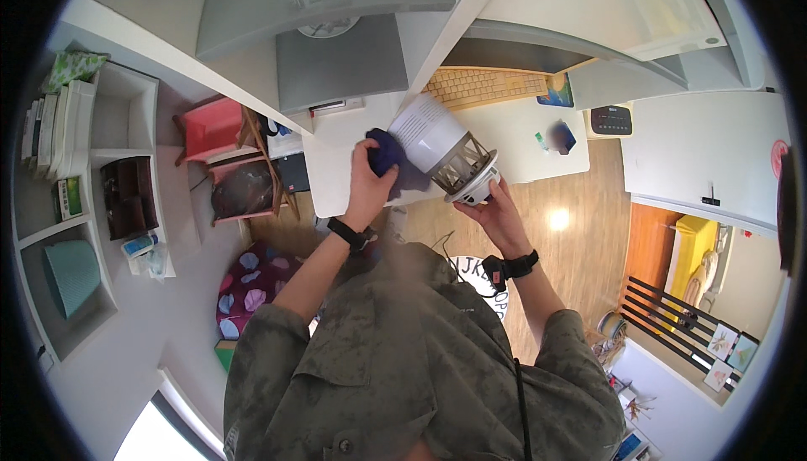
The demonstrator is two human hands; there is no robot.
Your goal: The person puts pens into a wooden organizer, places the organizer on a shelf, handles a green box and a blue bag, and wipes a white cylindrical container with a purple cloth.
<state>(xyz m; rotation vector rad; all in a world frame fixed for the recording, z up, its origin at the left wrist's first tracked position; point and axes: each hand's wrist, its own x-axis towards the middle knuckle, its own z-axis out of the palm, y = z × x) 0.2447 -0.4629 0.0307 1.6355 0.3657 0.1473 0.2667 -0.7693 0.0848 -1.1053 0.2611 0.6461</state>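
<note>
My left hand (371,185) grips a dark blue cloth (386,153), bunched up in the fingers. Part of the cloth hangs down behind the near side of a white cylindrical appliance (435,133), which could be a mosquito lamp. Printed lines run along its smooth shell, and an open ring of slanted struts (465,161) joins the shell to a round cap. Held at a tilt over the desk's edge, the appliance has its capped end in my right hand (492,207). The fingers of that hand wrap the cap from below. Whether the cloth touches the shell is hard to tell.
Behind the appliance, a tan keyboard (482,86) lies on the white desk (517,127) below a monitor (523,51). A small dark object (560,137) rests toward the right. Grey shelves (340,64) overhang the left part. Pink folding chairs (217,130) stand at left, a white cabinet (700,152) at right.
</note>
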